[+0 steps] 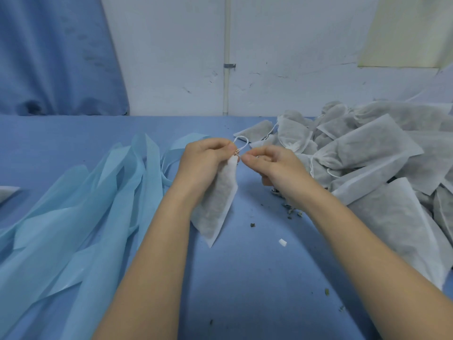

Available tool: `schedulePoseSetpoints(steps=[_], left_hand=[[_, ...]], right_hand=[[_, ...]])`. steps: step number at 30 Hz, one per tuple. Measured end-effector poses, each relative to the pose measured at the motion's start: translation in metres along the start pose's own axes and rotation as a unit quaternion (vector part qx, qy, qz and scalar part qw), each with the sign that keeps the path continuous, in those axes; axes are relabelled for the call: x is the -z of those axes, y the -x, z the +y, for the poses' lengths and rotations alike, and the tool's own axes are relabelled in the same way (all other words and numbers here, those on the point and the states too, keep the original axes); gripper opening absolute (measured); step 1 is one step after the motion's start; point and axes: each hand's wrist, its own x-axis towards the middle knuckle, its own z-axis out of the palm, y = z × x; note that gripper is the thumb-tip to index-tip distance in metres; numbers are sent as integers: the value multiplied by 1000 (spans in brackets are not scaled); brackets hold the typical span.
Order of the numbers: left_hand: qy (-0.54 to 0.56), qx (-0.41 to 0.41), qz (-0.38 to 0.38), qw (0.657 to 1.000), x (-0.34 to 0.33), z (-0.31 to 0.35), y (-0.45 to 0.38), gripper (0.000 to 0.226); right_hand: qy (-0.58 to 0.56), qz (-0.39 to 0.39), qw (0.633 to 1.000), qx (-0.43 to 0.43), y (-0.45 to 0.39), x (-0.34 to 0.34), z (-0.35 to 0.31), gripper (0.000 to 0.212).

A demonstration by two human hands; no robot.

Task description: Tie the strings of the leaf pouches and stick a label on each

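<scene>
1. Table (257, 278), covered in blue cloth, runs back to a white wall (282, 45); a blue curtain (49, 57) hangs at far left.
2. Pale blue non-woven strips (81, 217) lie fanned over the left half of the table, overlapping one another.
3. Heap of white leaf pouches (367, 155) sits on the right side of the table, pouches lying over each other at mixed angles, some drawstrings trailing loose.
4. Held leaf pouch (218, 200) hangs tilted at centre, gathered neck up at the hands, bottom corner pointing down toward the table; dark leaf filling shows through the fabric.
5. Left hand (206, 158) grips the pouch by its neck, fingers curled round it, thumb up at the string.
6. Right hand (267, 165), just beside the left, pinches the string between thumb and forefinger; remaining fingers curled in.
7. White string (241, 141) stands in a small loop above the pouch neck, between the two hands.
8. Loose leaf crumbs (252, 225) are scattered on the cloth under the right forearm.
9. Small white scrap (282, 242) lies on the cloth near the crumbs.
</scene>
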Motion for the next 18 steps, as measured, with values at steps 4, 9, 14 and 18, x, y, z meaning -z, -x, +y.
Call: schedulePoseSetpoints(steps=[4,9,14,18], left_hand=[[-10,-36,-63,997,-1,5,5,17],[-156,-95,-47,982,-2,19,4,20],[-281,-128,1,951,-4,19,3,20],[-267,-104,9,958,-4,14,1,21]], right_hand=[[-42,7,999,-9,0,8,-4,14],[-202,-26,975,-83,-4,18,-17,22],[-278,-68,951,-117,-3,23,-22,31],[-196,-17,976,-94,-3,16,-20,12]])
